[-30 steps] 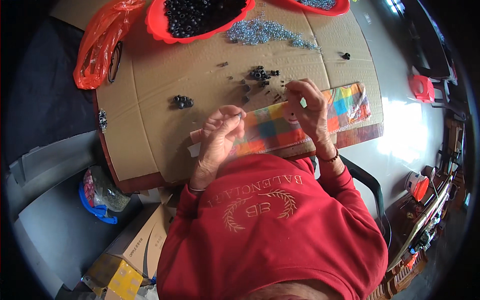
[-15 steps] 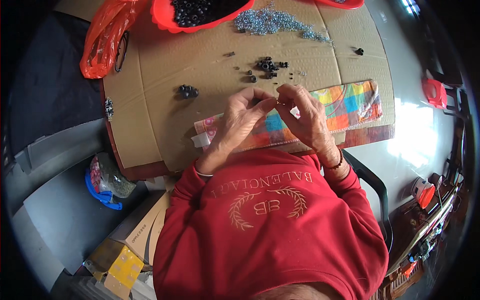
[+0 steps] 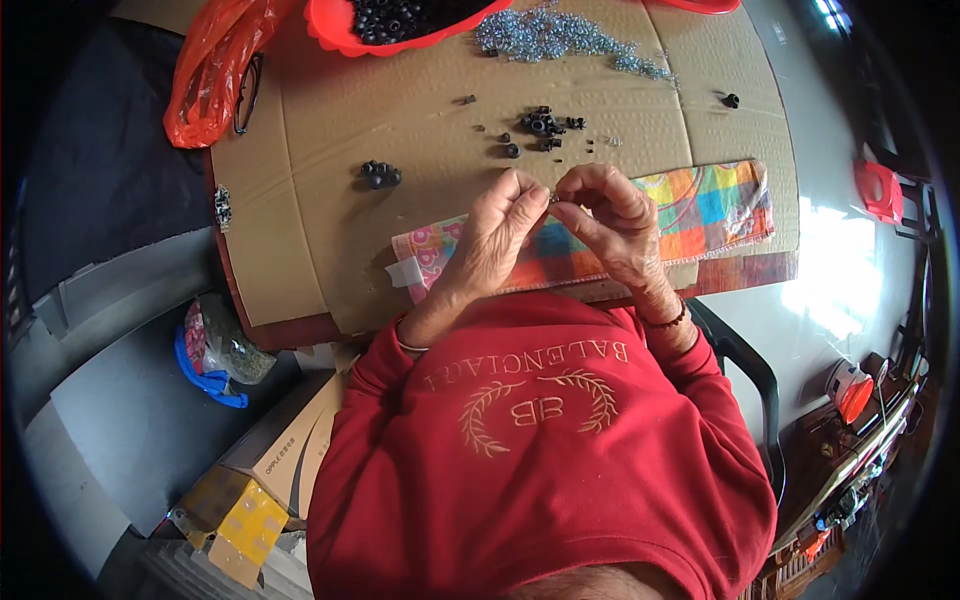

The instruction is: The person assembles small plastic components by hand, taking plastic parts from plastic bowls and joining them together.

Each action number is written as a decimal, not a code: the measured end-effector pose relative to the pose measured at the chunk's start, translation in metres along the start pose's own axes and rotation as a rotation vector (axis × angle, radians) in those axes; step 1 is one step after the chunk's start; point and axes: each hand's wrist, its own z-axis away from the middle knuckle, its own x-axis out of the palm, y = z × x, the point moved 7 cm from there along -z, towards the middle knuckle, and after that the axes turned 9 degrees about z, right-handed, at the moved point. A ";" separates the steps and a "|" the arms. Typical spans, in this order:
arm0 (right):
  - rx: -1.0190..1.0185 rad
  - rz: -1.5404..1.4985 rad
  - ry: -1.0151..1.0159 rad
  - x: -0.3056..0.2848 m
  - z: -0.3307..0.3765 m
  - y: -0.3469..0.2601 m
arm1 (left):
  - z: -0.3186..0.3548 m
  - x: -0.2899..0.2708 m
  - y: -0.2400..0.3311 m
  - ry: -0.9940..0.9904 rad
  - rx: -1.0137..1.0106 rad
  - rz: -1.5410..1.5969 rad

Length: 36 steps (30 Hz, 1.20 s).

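Note:
My left hand (image 3: 497,235) and my right hand (image 3: 610,222) meet fingertip to fingertip above a colourful checked cloth (image 3: 700,210) on a cardboard-covered table (image 3: 320,200). Between the fingertips they pinch a tiny metal part (image 3: 552,197), too small to tell apart. Just beyond the hands lies a small cluster of black round parts (image 3: 541,124); a smaller black clump (image 3: 379,175) sits to the left. A heap of small silvery metal pieces (image 3: 560,35) lies farther back, next to a red basin (image 3: 390,22) filled with black parts.
An orange plastic bag (image 3: 210,80) lies at the table's back left corner. Below the table on the left are a blue and clear bag (image 3: 215,350) and cardboard boxes (image 3: 280,450). A black chair arm (image 3: 745,365) curves at my right. Red objects (image 3: 880,190) sit on the grey floor.
My hands came together from apart: the right drew in from the right side of the cloth to meet the left, and the two fingertips now touch over the cloth.

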 end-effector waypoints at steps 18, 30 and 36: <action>0.351 -0.580 0.101 0.017 -0.005 0.001 | 0.010 -0.005 0.043 0.018 0.471 -0.359; 0.307 -0.330 0.060 0.002 -0.009 -0.015 | 0.010 0.014 0.064 -0.033 0.758 -0.816; 0.093 -0.187 0.146 0.000 -0.004 -0.024 | 0.003 0.015 0.060 -0.020 0.582 -0.722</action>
